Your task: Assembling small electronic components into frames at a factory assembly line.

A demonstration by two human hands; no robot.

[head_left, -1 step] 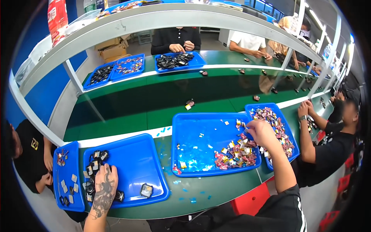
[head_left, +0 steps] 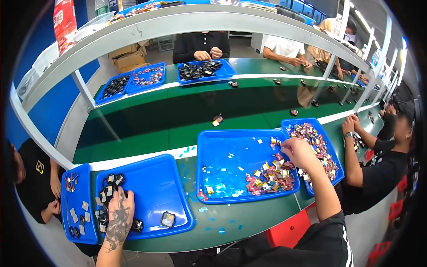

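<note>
My left hand point(head_left: 119, 212), tattooed on its back, reaches down into a blue tray point(head_left: 153, 162) at the left. Its fingers curl among black plastic cases point(head_left: 103, 217); their tips are hidden, so what they grip cannot be made out. A single case with a pale square face point(head_left: 168, 219) lies apart in that tray. My right hand point(head_left: 302, 153) is over the right edge of a wider blue tray point(head_left: 222, 135), its fingers pinched beside a heap of small pink, yellow and silver parts point(head_left: 273, 175). Anything between those fingertips is too small to name.
Another tray of small parts point(head_left: 318, 138) adjoins on the right, and a narrow tray point(head_left: 80, 200) on the left. A green belt point(head_left: 178, 120) carries scattered parts beyond. A white shelf frame point(head_left: 200, 20) spans above. Co-workers sit across and at both sides.
</note>
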